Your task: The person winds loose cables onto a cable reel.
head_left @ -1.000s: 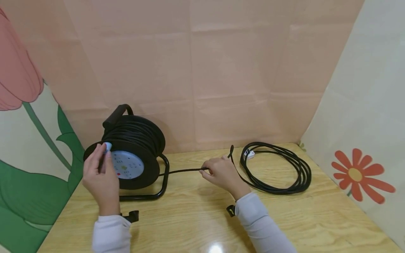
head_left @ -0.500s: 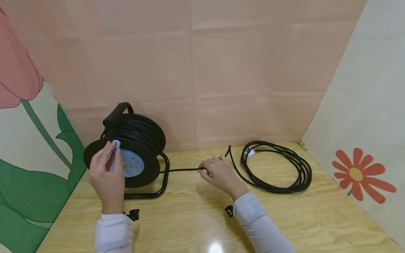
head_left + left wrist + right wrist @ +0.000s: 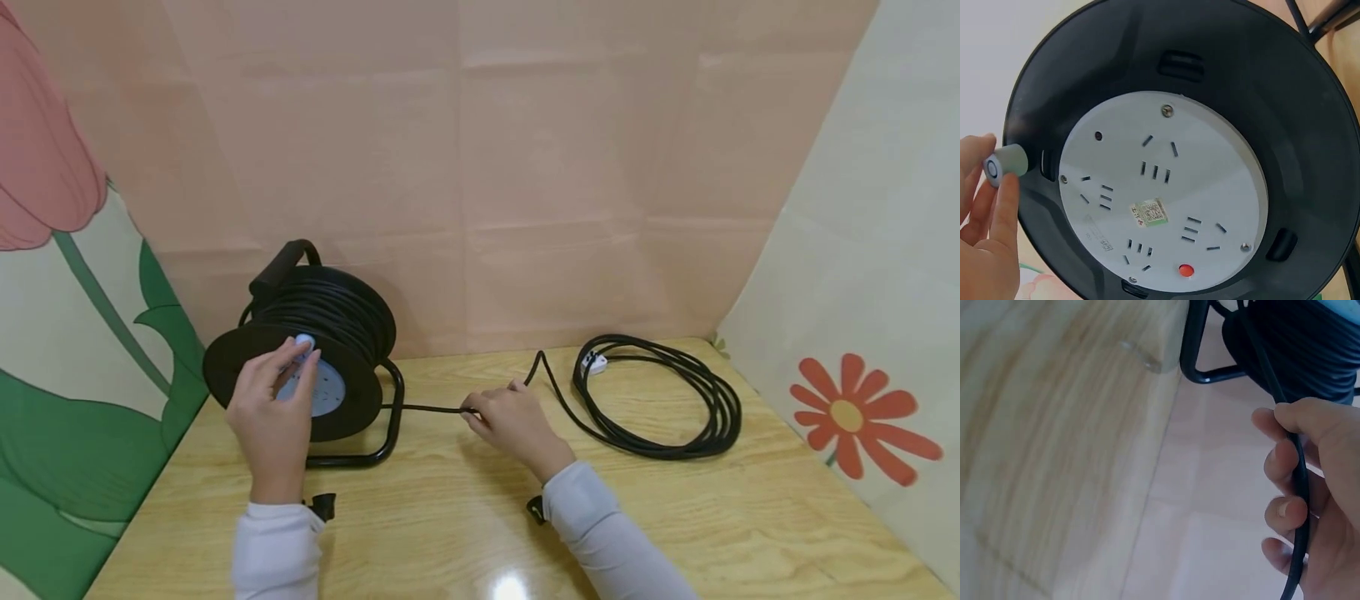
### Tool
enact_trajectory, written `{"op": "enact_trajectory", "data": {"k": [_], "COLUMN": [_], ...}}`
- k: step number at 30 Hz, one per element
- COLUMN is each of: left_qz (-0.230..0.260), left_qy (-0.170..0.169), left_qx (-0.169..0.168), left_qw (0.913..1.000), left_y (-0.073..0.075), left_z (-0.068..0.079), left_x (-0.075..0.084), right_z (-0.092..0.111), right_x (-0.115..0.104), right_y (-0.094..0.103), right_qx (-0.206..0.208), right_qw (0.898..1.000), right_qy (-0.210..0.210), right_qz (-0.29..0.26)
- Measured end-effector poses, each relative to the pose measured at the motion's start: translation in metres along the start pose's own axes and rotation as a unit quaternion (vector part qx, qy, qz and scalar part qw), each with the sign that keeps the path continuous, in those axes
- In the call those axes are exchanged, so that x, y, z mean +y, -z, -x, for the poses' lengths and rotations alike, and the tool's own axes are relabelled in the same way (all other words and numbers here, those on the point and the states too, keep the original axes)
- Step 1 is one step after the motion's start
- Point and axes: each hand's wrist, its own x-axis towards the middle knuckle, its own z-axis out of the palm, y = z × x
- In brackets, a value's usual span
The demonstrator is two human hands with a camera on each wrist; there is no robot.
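Note:
A black cable reel (image 3: 341, 333) stands on the left of the table, wound with black cable. Its front carries a pale socket panel (image 3: 1166, 187) with slots and a red button. My left hand (image 3: 272, 408) pinches the light-blue crank knob (image 3: 1011, 161) near the disc's rim between thumb and fingers. To the right, my right hand (image 3: 513, 425) grips the black cable (image 3: 1299, 481), its fingers curled round it. From there the cable runs left to the reel, and on the other side it bends up and down toward a loose coil (image 3: 660, 396).
Inside the coil's left edge lies a white plug (image 3: 595, 363). The reel's tubular stand (image 3: 360, 458) rests on the wooden table (image 3: 435, 517). A pink backdrop closes off the back, with flower-printed panels at both sides.
My left hand has moved right with the knob along the disc's upper front as the reel turns. My right hand has shifted slightly left, and the cable bend beside it has widened.

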Motion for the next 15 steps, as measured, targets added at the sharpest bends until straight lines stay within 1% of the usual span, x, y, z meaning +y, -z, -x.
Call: {"op": "enact_trajectory", "data": {"k": [5,10,15], "left_qz": [-0.003,-0.023,-0.037], "left_qy": [-0.018,-0.031,-0.039], "left_qx": [-0.02,-0.045,-0.065], "left_qw": [0.9996,0.9982,0.9964], "left_y": [-0.0017,-0.0043,-0.0065], "left_z": [0.0018,0.0048,0.0076], "left_x": [0.0023,0.0038,0.0068], "right_z": [-0.0008,-0.0005,-0.0004], "right_x": [-0.0038,-0.0065,-0.0107], "right_y": [-0.0045,-0.0062,-0.0065], "right_qx": [0.002,-0.013,-0.034], "right_qw": [1.0,1.0,0.999], "right_qy": [-0.003,-0.006,0.009], "right_qz": [-0.011,-0.008,-0.007]}}
